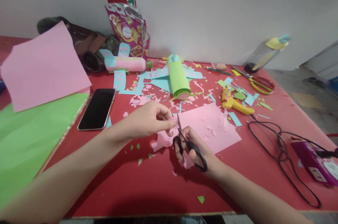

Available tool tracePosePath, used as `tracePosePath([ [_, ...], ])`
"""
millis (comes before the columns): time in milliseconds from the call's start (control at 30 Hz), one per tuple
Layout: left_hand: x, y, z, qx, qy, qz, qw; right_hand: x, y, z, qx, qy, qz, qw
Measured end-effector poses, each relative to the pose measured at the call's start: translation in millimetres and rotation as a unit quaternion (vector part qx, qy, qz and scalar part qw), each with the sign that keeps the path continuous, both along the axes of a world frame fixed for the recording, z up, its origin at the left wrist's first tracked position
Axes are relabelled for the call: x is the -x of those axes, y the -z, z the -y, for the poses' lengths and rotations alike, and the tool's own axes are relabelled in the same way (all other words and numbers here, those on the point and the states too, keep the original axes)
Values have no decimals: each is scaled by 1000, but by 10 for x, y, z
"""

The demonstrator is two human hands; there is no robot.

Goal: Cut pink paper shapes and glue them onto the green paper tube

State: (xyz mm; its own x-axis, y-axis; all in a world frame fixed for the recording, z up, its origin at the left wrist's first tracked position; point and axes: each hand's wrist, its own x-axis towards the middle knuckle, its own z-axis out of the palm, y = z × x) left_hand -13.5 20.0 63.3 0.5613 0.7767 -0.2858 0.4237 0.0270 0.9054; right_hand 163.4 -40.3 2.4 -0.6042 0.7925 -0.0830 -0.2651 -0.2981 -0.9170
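Observation:
In the head view, my right hand grips black-handled scissors, fingers through the loops, blades pointing up and slightly apart. My left hand is closed in a pinch beside the blades, holding what looks like a small piece of pink paper; the fingers partly hide it. Under and behind both hands lies a pink paper sheet with cut-out holes. Beyond it rests a green paper-covered tube with blue wings, shaped like a plane. A pink bottle plane with blue fins lies at the back left.
A phone, pink paper and green paper lie left on the red table. At right are a yellow glue gun, its looping cable, a purple power box and red-yellow scissors. Paper scraps surround them.

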Motion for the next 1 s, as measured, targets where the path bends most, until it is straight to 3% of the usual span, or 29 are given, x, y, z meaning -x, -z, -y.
tracePosePath([
  [533, -28, 30, -3, 46, -17, 52, 997, 11, -5, 8, 5, 10, -3, 1000],
  [1000, -175, 135, 88, 101, -102, 143, 979, 14, -52, 20, -4, 46, -1, 999],
])
